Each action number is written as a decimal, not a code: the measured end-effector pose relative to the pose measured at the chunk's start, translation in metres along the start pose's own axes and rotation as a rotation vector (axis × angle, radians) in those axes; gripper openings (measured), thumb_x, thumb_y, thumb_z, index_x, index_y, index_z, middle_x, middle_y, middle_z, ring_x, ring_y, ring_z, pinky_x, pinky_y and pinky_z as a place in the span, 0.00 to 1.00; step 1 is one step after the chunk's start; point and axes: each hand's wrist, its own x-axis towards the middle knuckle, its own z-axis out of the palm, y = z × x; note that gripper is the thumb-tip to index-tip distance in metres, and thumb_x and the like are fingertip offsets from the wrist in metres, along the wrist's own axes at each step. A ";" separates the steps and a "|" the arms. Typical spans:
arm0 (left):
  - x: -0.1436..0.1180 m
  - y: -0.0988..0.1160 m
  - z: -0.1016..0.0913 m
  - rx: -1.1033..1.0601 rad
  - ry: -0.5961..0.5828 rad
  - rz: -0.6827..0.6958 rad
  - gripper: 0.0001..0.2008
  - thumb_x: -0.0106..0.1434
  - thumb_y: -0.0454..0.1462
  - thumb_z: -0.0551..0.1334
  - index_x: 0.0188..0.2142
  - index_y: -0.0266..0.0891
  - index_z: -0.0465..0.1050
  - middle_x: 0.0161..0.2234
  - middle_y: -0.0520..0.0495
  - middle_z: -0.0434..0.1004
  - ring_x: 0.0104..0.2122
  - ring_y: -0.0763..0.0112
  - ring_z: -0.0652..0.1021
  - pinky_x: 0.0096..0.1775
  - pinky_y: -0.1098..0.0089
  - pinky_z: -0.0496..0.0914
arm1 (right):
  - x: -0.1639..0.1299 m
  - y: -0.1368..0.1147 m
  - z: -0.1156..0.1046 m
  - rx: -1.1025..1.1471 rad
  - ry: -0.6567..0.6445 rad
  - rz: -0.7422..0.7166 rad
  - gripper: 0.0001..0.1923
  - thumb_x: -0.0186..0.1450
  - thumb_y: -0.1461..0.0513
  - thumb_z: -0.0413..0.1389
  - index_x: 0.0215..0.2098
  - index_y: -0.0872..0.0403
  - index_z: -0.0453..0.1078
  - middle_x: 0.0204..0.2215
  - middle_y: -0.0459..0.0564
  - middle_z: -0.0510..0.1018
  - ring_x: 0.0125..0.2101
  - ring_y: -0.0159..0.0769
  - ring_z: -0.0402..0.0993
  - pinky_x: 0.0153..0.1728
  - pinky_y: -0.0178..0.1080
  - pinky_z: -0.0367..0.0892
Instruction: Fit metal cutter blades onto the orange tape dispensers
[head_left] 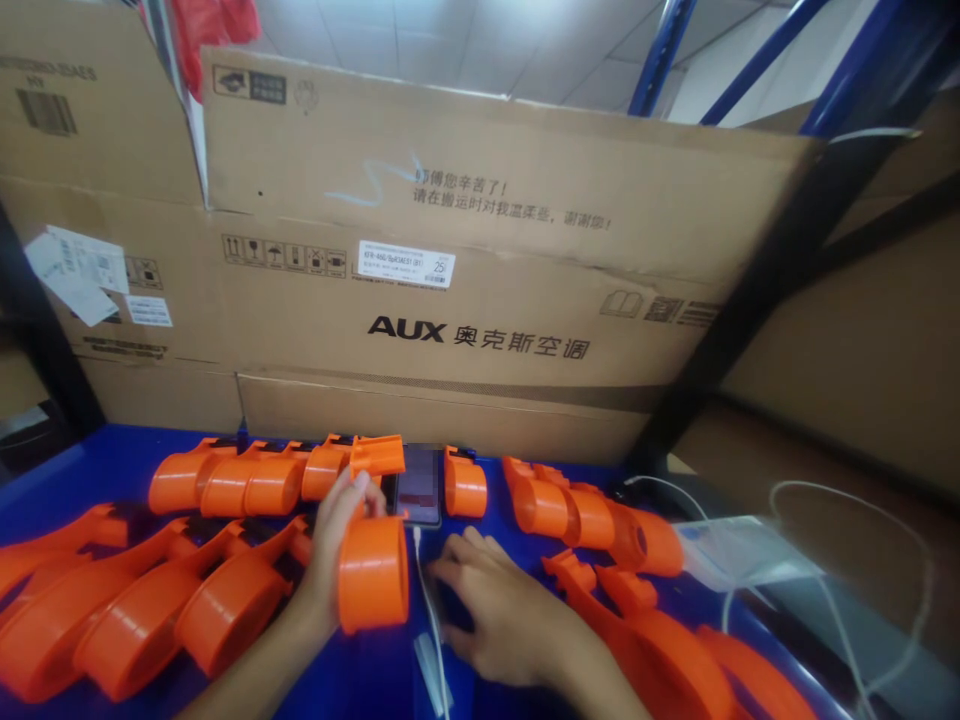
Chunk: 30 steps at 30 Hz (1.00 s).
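Note:
In my left hand (334, 545) is an orange plastic ring part (373, 577); its wide ring faces right, and a flat orange head rises above my fingers. My right hand (499, 605) is low over the blue tabletop, thumb and forefinger apart, just right of a white cable (429, 590). No object shows between its fingers, though the fingertips are partly hidden. Between the hands, farther back, lies a phone (418, 487) with its screen lit. The cable's plug end is just below the phone. A small clear-and-white strip (430, 672) lies beside the cable.
Several similar orange parts stand in rows at left (232, 615) and right (544, 506). One orange part (466, 487) stands right of the phone. A large cardboard box (465, 280) walls the back. A clear plastic bag (739, 553) and looping white cable lie at right, near a dark rack post (720, 330).

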 end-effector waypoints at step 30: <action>-0.001 -0.004 -0.004 0.111 -0.093 0.032 0.20 0.60 0.52 0.65 0.23 0.39 0.68 0.21 0.55 0.65 0.21 0.75 0.65 0.25 0.73 0.62 | 0.001 0.006 -0.008 -0.280 0.183 0.050 0.11 0.67 0.68 0.51 0.33 0.53 0.73 0.36 0.53 0.77 0.37 0.41 0.71 0.39 0.41 0.59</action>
